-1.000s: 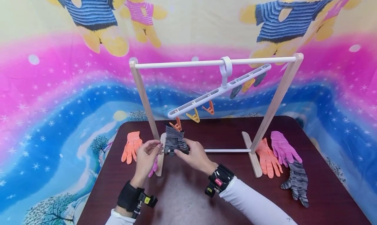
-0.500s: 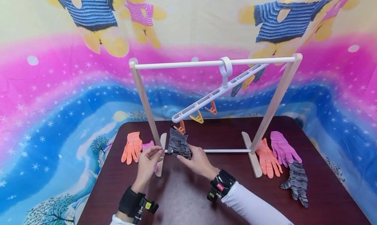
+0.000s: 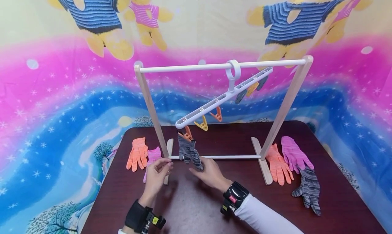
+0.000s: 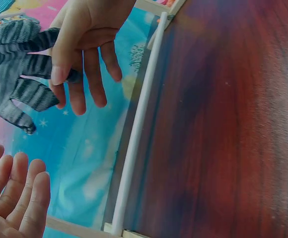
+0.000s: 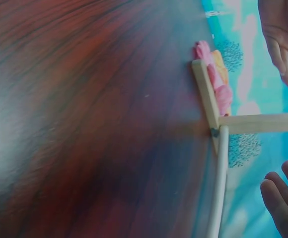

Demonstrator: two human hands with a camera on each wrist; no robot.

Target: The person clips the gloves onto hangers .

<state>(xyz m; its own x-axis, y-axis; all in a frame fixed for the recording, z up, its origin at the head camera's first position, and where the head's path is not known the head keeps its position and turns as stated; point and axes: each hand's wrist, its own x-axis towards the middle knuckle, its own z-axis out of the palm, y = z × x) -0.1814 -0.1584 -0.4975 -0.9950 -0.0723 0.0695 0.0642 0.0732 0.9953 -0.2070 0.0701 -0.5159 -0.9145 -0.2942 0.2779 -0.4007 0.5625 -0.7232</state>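
Grey striped glove (image 3: 188, 148): hangs by its cuff, borne by an orange clip (image 3: 186, 134) under the white hanger (image 3: 212, 107).
Right hand (image 3: 211, 174): thumb and fingers pinch one glove fingertip, seemingly to steady it.
Left hand (image 3: 154, 179): fingers loosely extended, holding nothing.

Under the rack (image 3: 190, 67) we see a smooth, glossy table (image 3: 190, 206); hanging from the rack, plastic pegs (image 3: 241, 96) and a matt knit glove (image 3: 187, 148); the rack's posts (image 3: 284, 106) look matt wood.
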